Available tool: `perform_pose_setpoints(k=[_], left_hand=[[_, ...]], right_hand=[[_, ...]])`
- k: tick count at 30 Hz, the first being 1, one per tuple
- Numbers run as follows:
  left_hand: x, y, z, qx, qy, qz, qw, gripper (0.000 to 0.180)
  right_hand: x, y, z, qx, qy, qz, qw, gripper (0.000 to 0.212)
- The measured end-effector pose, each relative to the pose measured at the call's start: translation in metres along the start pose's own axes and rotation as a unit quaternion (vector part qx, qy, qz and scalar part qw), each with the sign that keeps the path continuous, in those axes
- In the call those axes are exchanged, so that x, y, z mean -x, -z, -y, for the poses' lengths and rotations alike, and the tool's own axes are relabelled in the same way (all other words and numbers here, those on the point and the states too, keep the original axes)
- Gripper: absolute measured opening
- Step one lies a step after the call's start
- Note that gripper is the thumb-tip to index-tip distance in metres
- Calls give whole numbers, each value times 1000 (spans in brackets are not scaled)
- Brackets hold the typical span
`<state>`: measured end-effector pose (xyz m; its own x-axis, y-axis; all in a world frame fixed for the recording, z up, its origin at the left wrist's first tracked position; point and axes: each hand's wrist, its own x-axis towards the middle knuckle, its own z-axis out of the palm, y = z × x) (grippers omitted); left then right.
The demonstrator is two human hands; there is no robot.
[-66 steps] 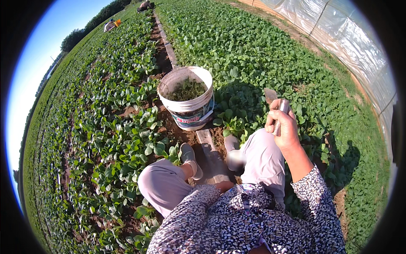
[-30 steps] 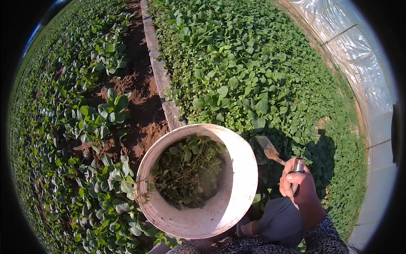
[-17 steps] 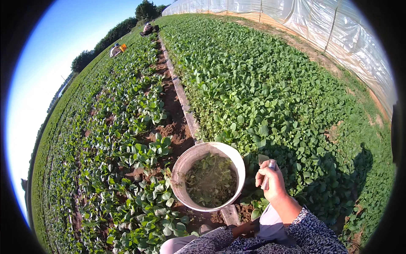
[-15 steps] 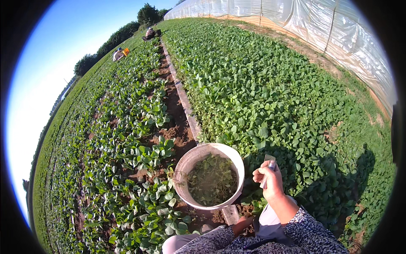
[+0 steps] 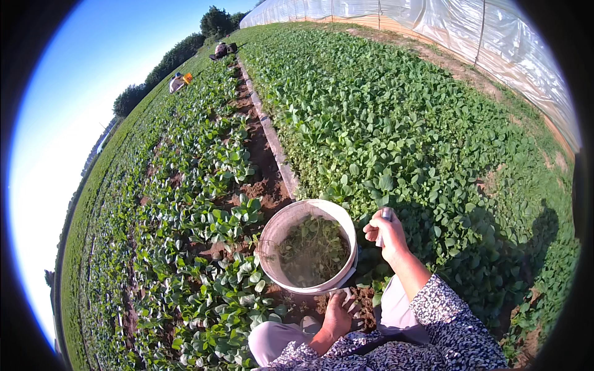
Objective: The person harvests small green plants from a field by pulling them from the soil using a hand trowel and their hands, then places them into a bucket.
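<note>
My right hand [image 5: 388, 236] is closed around a small grey-handled tool [image 5: 387, 214] with a short flat blade, held upright just right of the bucket. In front of my knees stands a white bucket [image 5: 281, 238], its inside stained and partly filled with uprooted green weeds [image 5: 314, 250]. My left hand [image 5: 337, 315] hangs low between my knees, below the bucket's near side. Its fingers look loosely apart, with nothing visible in them. The bucket touches neither hand.
Leafy green crops [image 5: 216, 216] grow on the left and denser low greens [image 5: 402, 136] on the right. A narrow concrete edging [image 5: 272, 136] runs away beside bare soil. Two people [image 5: 176, 83] crouch far off; an orange crate [image 5: 187, 78] is near one. Plastic-covered greenhouse [image 5: 433, 25] stands right.
My left hand has come up into view below the bucket. My right hand has shifted slightly left and up with the tool, whose blade is turned. The view has tilted a little.
</note>
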<state>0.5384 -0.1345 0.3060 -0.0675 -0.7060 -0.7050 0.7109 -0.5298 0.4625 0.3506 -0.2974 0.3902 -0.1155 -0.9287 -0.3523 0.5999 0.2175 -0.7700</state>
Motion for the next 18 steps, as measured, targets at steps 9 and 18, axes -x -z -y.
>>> perform_pose_setpoints(k=[9, 18], left_hand=[[-16, -37, -19, 49, -71, -28, 996, 70], [-16, -38, -34, 79, -81, -65, 991, 69]], right_hand=[[2, 9, 8, 57, -11, 2, 998, 11], [1, 23, 13, 93, -9, 10, 996, 9]])
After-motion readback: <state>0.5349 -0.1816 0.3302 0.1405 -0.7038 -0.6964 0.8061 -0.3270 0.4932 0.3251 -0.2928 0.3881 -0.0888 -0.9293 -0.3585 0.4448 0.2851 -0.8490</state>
